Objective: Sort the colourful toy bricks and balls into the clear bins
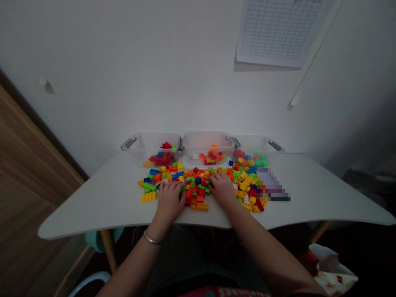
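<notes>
From the head view, the left hand [168,202] and right hand [222,189] rest apart, palms down on a heap of plastic toy bricks [198,185]; whether either grips a brick cannot be told. The heap lies on a white table [93,194], before three clear plastic bins [206,138] in a row. One bracelet [152,238] circles the left wrist.

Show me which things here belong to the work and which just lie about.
Work: left hand, right hand, multicoloured plastic building bricks, clear plastic bins.
Lying about: gridded white paper chart, patterned white plastic bag.
</notes>
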Tool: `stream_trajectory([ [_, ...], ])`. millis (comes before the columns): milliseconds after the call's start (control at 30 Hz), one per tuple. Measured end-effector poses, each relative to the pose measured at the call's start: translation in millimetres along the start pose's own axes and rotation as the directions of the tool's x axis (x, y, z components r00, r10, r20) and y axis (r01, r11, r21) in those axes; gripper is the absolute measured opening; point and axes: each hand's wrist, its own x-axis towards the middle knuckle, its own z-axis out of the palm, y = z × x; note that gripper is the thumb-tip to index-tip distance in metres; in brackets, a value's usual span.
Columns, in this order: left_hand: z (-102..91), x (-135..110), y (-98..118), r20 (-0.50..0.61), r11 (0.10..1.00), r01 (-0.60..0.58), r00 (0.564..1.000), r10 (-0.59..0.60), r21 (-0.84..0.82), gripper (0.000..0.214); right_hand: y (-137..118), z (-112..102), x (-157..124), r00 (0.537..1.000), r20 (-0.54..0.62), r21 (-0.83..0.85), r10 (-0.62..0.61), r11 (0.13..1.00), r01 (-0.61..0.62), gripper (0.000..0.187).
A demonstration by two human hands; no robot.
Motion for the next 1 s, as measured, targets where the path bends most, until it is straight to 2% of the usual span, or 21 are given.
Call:
stream_trajectory([
  [200, -1.7, 0.3, 0.9, -0.003, 1.000, 0.000, 1.000, 0.000, 0.001, 0.028, -1.4, -0.1, 1.2, 1.000, -0.003, -0.020, -0.014, 1.000, 0.014, 0.015],
  [433, -1.9, 0.4, 1.3, -0.024, 1.000, -0.002, 1.000, 0.002, -0.010, 0.028, 1.3, 2.7, 3.9, 0.999, 0.018, 0.005, -0.035, 0.999, 0.035, 0.023],
  [600, -0.7, 0.1, 0.9, -0.020, 1.000, -0.005, 1.000, 0.004, -0.008, 0.029, 0.2, 2.4, 6.4, 0.998, 0.025, -0.026, -0.053, 0.998, 0.054, 0.021],
  [800, -1.5, 0.0, 1.8, -0.019, 1.000, -0.004, 1.000, 0.004, -0.007, 0.027, 0.2, 2.0, 8.2, 1.000, 0.023, 0.003, -0.001, 1.000, 0.001, 0.015],
  [1000, 0.1, 0.0, 0.0, -0.016, 1.000, -0.008, 1.000, 0.008, 0.002, 0.028, 2.0, 1.8, 9.0, 0.993, -0.012, 0.126, 0.115, 0.986, -0.113, 0.010],
])
